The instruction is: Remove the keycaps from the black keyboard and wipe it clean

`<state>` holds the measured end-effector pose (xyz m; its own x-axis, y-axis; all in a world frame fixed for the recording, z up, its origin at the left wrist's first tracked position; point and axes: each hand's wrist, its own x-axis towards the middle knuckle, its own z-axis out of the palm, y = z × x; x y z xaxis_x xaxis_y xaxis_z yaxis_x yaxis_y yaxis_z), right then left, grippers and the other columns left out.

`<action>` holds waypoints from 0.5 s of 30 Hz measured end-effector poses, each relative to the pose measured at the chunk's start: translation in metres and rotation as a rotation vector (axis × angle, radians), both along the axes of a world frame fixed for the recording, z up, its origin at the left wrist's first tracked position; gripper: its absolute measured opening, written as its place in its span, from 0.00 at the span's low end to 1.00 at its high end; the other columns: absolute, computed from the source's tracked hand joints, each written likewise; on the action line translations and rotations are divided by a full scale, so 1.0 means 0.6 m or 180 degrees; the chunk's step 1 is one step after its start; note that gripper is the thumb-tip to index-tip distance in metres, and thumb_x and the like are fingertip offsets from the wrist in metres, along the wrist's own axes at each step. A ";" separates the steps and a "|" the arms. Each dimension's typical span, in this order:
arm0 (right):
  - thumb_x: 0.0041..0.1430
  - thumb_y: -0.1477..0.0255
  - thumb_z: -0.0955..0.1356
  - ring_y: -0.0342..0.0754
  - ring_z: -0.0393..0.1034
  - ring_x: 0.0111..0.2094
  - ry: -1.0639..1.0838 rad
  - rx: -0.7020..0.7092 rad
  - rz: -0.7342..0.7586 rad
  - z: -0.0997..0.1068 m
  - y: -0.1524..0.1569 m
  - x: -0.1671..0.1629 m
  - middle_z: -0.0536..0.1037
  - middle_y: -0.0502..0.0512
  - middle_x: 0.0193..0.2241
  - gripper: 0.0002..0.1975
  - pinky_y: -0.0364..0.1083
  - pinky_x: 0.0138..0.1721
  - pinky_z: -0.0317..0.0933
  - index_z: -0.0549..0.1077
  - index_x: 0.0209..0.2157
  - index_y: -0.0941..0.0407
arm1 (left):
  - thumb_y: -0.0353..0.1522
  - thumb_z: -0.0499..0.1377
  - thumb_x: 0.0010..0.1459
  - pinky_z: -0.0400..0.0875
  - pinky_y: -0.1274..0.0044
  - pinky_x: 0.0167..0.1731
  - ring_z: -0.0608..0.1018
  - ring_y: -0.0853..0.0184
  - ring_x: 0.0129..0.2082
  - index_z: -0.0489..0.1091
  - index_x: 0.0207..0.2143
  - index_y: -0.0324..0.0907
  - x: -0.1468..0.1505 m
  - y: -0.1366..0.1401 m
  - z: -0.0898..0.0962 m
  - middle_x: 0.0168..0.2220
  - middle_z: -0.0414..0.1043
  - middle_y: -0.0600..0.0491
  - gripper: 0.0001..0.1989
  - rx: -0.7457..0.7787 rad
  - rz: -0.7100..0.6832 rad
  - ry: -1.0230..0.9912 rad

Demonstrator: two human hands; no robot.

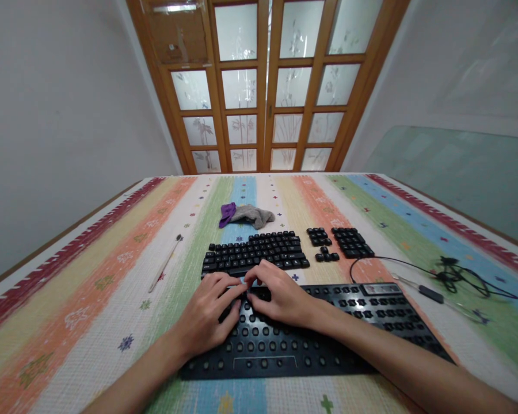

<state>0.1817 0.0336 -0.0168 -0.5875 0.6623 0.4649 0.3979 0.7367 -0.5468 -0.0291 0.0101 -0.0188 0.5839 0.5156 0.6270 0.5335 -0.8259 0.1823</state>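
A black keyboard base (323, 346) with its keycaps off lies in front of me, showing rows of bare key sockets. Over its upper left part my left hand (209, 310) and my right hand (278, 292) meet at the fingertips. The right fingers are bent into a pinch beside the left index finger and thumb. Whatever sits between the fingertips is too small or hidden to make out. Just beyond the hands, loose black keycaps (259, 248) lie in rows. Smaller groups, the navigation keycaps (319, 236), arrow keycaps (327, 256) and number pad keycaps (351, 242), sit to the right.
A grey and purple cloth (250, 215) lies behind the keycaps. On the left rests a thin brush-like stick (166, 263). A coiled black cable (451, 279) and a clear-handled tool with a dark middle (430, 294) are at the right. A striped tablecloth (112, 276) covers the table.
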 end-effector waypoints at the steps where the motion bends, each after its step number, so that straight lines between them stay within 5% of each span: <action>1: 0.56 0.79 0.67 0.50 0.66 0.38 -0.0004 0.0013 0.0005 -0.001 0.000 0.000 0.75 0.55 0.36 0.09 0.49 0.40 0.63 0.68 0.39 0.56 | 0.24 0.54 0.62 0.71 0.65 0.43 0.72 0.60 0.43 0.70 0.49 0.40 -0.001 0.000 -0.001 0.43 0.74 0.46 0.14 0.0001 -0.0018 0.0024; 15: 0.58 0.78 0.66 0.52 0.66 0.37 -0.0150 0.0292 0.0013 -0.004 -0.005 -0.005 0.77 0.58 0.34 0.06 0.50 0.39 0.62 0.71 0.38 0.58 | 0.24 0.55 0.62 0.72 0.64 0.44 0.72 0.60 0.43 0.73 0.46 0.39 0.001 0.002 0.001 0.44 0.75 0.45 0.13 -0.0052 -0.0115 0.0029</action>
